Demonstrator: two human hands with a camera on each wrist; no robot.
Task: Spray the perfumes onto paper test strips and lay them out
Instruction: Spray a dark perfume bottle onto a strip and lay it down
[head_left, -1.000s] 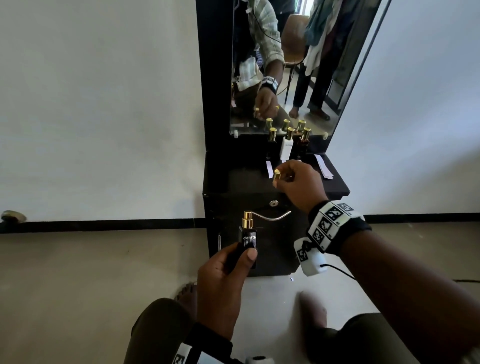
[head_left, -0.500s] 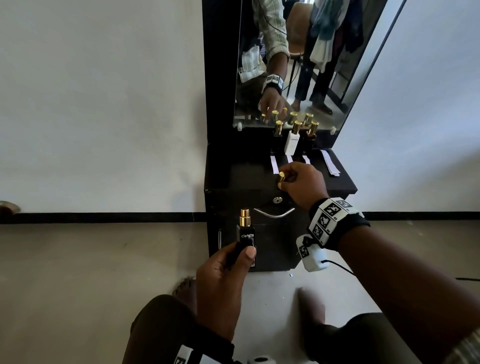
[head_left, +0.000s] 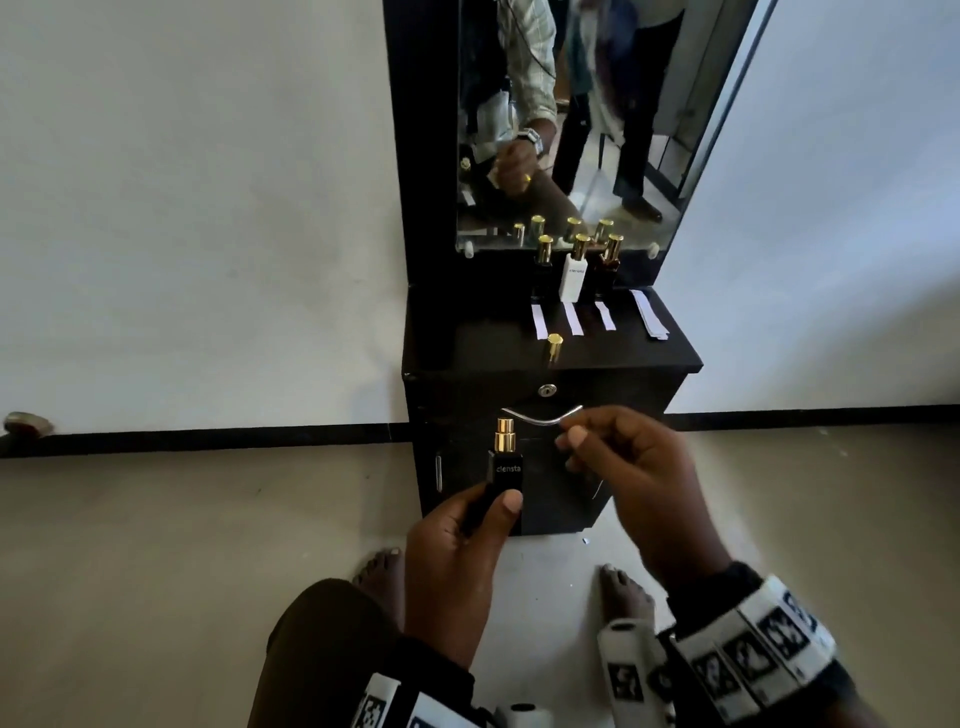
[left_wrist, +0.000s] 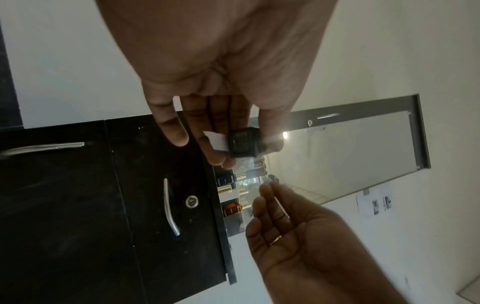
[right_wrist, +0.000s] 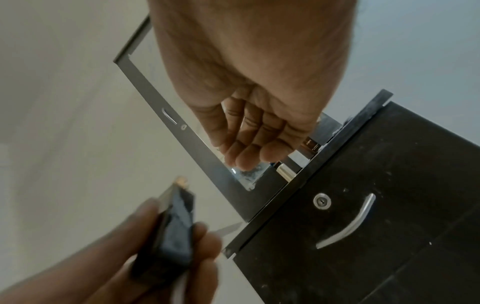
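Note:
My left hand (head_left: 493, 512) grips a black perfume bottle (head_left: 506, 467) upright in front of the cabinet, its gold sprayer uncovered. The left wrist view shows the bottle (left_wrist: 242, 143) with a white paper strip (left_wrist: 215, 142) pinched beside it in the same fingers. My right hand (head_left: 582, 449) hovers just right of the sprayer, fingers relaxed and holding nothing. The bottle's gold cap (head_left: 554, 349) stands on the cabinet top (head_left: 467, 353). Behind it lie three strips (head_left: 573, 318) in front of three capped bottles (head_left: 574, 275).
A stack of spare strips (head_left: 649, 314) lies at the cabinet top's right. A mirror (head_left: 597, 130) rises behind the bottles. The drawer front carries a lock (head_left: 546, 391) and a curved metal handle (head_left: 543, 420). My bare feet (head_left: 621, 592) rest on the floor below.
My right hand set the gold cap down on the cabinet top, let go and drew back toward the bottle. The left hand kept the bottle where it was.

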